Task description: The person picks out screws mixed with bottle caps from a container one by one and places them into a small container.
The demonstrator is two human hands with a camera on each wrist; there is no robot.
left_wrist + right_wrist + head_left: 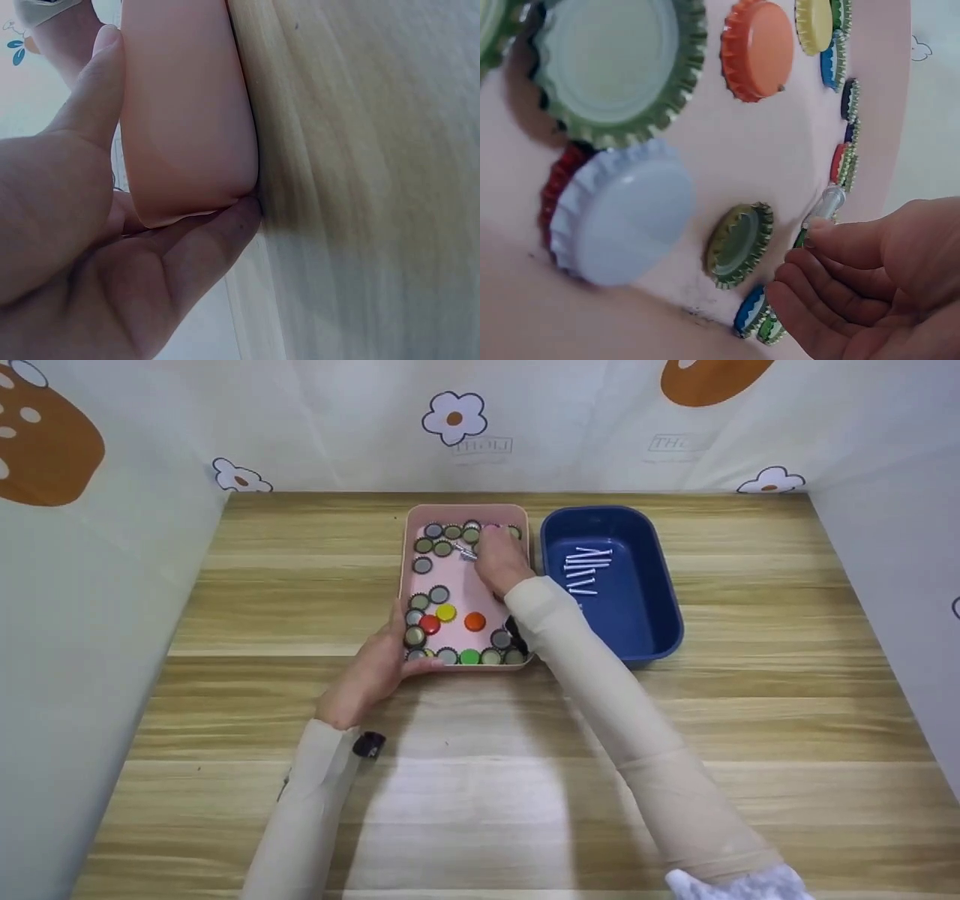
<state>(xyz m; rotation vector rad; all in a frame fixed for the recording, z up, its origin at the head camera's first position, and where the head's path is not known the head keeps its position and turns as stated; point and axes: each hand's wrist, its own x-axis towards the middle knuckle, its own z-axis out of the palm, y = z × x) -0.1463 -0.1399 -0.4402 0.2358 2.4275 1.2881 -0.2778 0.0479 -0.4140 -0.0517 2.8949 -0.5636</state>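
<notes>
My left hand grips the near left corner of a pink tray, thumb on its near rim and fingers along its left side. In the left wrist view the tray's outer wall lies between thumb and fingers. Inside the tray, toward the back right, my right hand pinches a shiny silver screw between thumb and fingertips. Its tip side is hidden by the fingers. Bottle caps lie around it, mostly upturned, along the tray walls. Red, yellow and orange caps lie coloured side up.
A dark blue box stands just right of the tray, with several silver screws in its left part. My right forearm passes over the box's near left corner. A patterned cloth wall rises behind the wooden table.
</notes>
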